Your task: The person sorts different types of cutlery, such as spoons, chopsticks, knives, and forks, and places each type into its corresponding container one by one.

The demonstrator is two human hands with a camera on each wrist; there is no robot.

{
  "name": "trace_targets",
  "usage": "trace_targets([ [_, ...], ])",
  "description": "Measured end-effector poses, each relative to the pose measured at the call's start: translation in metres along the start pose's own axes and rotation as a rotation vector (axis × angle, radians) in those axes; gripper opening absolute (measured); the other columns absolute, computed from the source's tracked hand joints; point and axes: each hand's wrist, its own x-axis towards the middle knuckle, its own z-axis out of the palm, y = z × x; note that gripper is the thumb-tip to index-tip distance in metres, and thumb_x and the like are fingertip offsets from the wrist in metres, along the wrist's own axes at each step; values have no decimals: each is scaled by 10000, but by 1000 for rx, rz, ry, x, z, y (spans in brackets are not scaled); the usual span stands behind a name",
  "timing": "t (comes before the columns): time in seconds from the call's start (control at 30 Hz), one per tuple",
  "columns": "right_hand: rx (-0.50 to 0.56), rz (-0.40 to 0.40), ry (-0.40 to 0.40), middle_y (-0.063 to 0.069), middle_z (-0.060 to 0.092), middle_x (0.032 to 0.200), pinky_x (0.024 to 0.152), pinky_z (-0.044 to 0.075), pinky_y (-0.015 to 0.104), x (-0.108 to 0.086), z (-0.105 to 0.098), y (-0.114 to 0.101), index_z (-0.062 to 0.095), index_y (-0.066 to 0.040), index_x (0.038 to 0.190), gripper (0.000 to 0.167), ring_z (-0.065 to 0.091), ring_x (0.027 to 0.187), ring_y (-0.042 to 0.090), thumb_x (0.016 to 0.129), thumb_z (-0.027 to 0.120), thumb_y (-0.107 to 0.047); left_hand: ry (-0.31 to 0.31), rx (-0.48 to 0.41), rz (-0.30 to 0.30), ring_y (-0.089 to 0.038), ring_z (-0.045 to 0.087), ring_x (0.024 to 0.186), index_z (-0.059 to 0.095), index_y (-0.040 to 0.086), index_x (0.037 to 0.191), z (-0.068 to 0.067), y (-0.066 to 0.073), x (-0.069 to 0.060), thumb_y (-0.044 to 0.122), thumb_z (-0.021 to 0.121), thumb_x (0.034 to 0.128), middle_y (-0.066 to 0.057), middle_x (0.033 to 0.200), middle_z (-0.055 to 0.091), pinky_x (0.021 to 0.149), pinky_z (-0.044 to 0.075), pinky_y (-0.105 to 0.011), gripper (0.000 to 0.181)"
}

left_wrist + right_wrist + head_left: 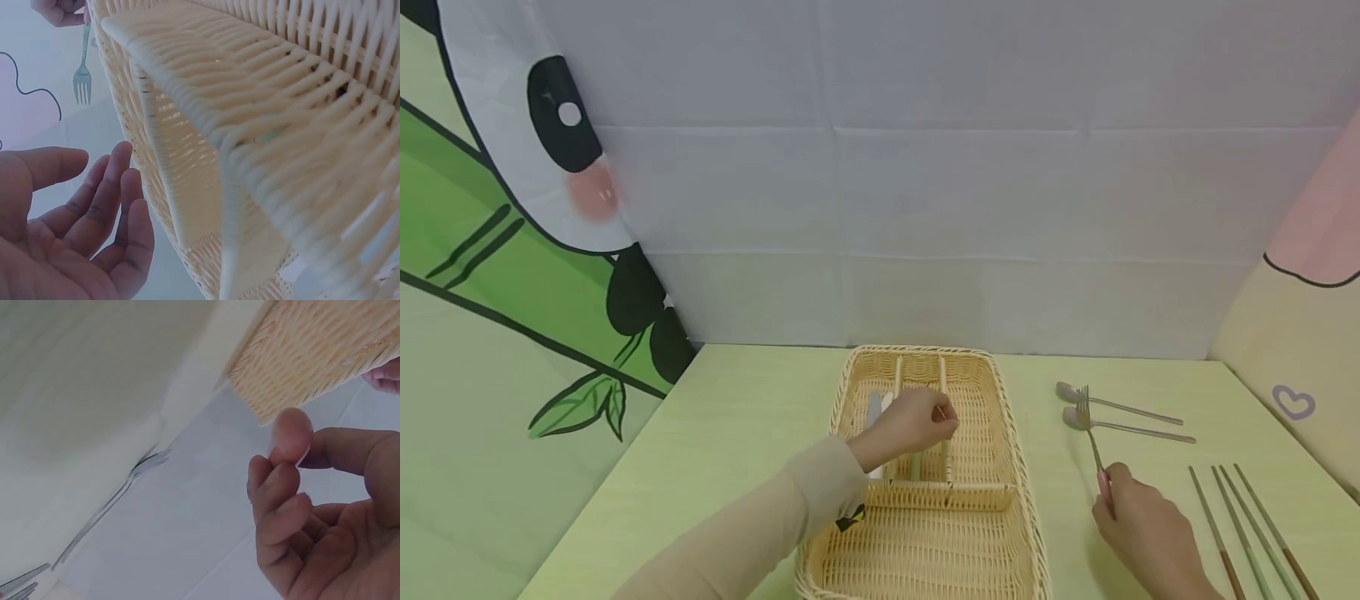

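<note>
A fork [1100,467] with a pinkish handle is gripped near that handle by my right hand [1150,529], tines pointing away from me. The same fork [82,81] hangs tines down in the left wrist view. My left hand [910,421] is over the wicker basket [1026,500], fingers loosely bent, and the left wrist view shows nothing between them. In the basket's left compartment lie knives [874,408], partly hidden by my left arm. A green handle [916,467] shows in the narrow middle compartment below that hand.
Two spoons [1142,431] lie on the table right of the basket, behind the fork. Several chopsticks [1251,517] lie at the right, next to my right hand. Wicker dividers [943,492] split the basket. A printed cloth [962,208] hangs behind the table.
</note>
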Motion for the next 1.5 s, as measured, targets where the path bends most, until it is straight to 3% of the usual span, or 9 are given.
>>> trace_targets([
  [0.3, -5, -69, 72, -14, 442, 549, 390, 312, 242, 0, -3, -25, 530, 88, 1033, 267, 400, 450, 128, 824, 530, -77, 0, -71, 36, -65, 527, 612, 666, 106, 845, 7, 13, 2, 236, 573, 899, 21, 747, 644, 570, 426, -221, 169],
  [0.5, 10, -121, 145, -37, 433, 555, 378, 286, 196, -1, -1, -41, 556, 61, 1020, 234, 381, 438, 96, 816, 539, -52, 9, -101, 59, -60, 536, 650, 674, 109, 854, 12, 20, 3, 234, 578, 897, 24, 763, 645, 630, 431, -220, 163],
  [0.87, 18, -201, 252, -79, 377, 542, 372, 244, 177, -1, 6, -64, 568, 1, 964, 162, 315, 421, 38, 811, 570, -53, -3, -174, 83, -34, 575, 685, 683, 98, 927, 23, 23, 7, 253, 562, 908, 27, 805, 672, 615, 452, -202, 197],
  [1.17, 9, -282, 337, -111, 348, 535, 373, 221, 138, -2, 13, -77, 583, -17, 920, 99, 265, 415, -18, 844, 590, -78, -5, -241, 57, -58, 612, 812, 693, 141, 922, 27, 21, 12, 308, 535, 922, 36, 872, 689, 661, 457, -228, 230],
  [1.5, -7, -279, 345, -110, 353, 545, 382, 236, 168, -3, 13, -81, 579, -26, 905, 101, 279, 423, -1, 824, 602, -82, 4, -344, 41, -115, 641, 810, 695, 126, 846, 31, 23, 14, 326, 549, 910, 30, 853, 703, 630, 451, -217, 256],
])
